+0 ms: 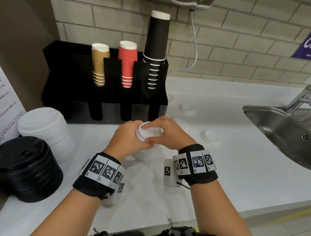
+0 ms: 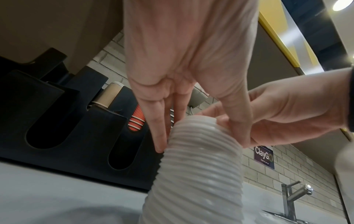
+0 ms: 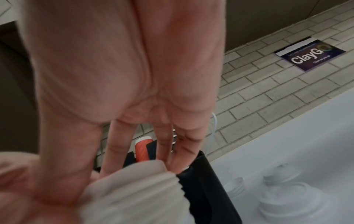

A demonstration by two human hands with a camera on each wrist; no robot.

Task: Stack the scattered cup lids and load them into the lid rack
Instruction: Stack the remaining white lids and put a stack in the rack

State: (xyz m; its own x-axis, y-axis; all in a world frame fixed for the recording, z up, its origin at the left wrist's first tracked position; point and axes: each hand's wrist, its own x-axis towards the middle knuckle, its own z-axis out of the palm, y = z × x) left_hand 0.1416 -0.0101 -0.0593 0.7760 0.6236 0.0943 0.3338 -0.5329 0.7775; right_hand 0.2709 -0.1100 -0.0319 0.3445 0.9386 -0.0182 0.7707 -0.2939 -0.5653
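Note:
A tall stack of white cup lids point(image 1: 150, 131) stands on the white counter point(image 1: 220, 175) in front of the black lid rack point(image 1: 115, 105). My left hand point(image 1: 130, 134) grips the stack near its top from the left, fingers on one side and thumb on the other, as the left wrist view shows on the ribbed stack point(image 2: 199, 166). My right hand point(image 1: 164, 132) pinches the top of the stack point(image 3: 134, 189) from the right. Loose white lids point(image 1: 210, 136) point(image 3: 291, 201) lie scattered on the counter to the right.
The rack holds brown, red point(image 1: 127, 62) and black cups in its upper slots; its lower slots are dark. A large white lid stack point(image 1: 47, 130) and a black lid stack point(image 1: 22, 166) sit at the left. A steel sink point(image 1: 285, 132) with a tap lies at the right.

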